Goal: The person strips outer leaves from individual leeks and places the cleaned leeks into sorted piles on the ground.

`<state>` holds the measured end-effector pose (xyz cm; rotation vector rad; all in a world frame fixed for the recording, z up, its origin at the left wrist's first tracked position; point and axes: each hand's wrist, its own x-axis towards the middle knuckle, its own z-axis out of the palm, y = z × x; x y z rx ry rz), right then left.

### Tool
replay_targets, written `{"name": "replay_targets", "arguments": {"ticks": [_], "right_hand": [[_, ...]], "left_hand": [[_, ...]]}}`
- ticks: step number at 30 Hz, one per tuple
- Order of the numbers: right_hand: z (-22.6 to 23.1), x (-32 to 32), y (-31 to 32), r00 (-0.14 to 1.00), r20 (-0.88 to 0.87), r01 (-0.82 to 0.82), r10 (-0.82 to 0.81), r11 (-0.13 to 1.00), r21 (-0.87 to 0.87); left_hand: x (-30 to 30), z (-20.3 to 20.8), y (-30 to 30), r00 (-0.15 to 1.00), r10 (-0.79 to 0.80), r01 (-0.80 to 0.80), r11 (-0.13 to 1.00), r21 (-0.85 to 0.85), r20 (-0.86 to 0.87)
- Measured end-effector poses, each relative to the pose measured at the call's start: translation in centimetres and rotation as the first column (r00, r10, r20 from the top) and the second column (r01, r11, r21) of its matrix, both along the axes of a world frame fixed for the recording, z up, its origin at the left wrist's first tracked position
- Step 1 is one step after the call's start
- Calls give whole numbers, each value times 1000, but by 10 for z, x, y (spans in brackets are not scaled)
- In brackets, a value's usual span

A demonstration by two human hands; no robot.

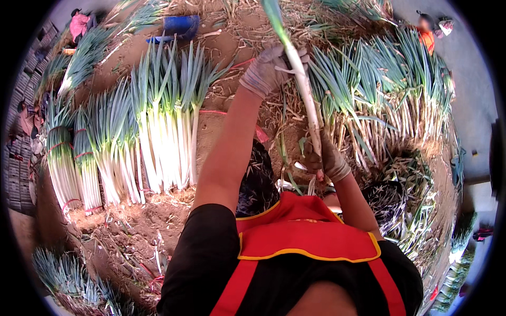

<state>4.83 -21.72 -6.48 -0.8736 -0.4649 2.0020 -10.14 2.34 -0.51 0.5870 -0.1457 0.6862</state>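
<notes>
One long green onion stands tilted in front of me, its green leaves at the far end and its brownish root end near me. My left hand, in a pale work glove, is closed on the upper stalk. Farther down, my right hand, gloved too, grips the root end close to my red apron; some of its fingers are hidden. Peeled white-stemmed green onions stand in a row to my left. Unpeeled ones with brown, dirty stems are stacked on the right.
Tied bundles of green onions stand at the far left. A blue bucket lies on its side at the back. Stripped leaves are heaped by my right side. Other people work at the edges, one in pink and one in orange.
</notes>
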Motion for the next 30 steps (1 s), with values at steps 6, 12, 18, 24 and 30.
{"name": "replay_targets", "arguments": {"ticks": [6,12,18,24,30], "right_hand": [[-30,13,31,266,916,22,-300,952,306],[-6,-26,106,30,769,178,-639,760,625],[-31,20,142,843,455,264,-285,958,112],[2,-23,113,856,226,412,-464,879,241],[6,-28,117,332,639,163,-694,710,686]], "left_hand": [[18,-28,1,910,257,-336,917,-216,-325],[44,-36,-1,865,284,-427,850,-310,-414],[43,-18,-16,883,292,-358,925,-126,-367],[37,-30,-2,924,266,-324,927,-191,-275],[41,-28,-6,903,307,-352,929,-111,-299]]}}
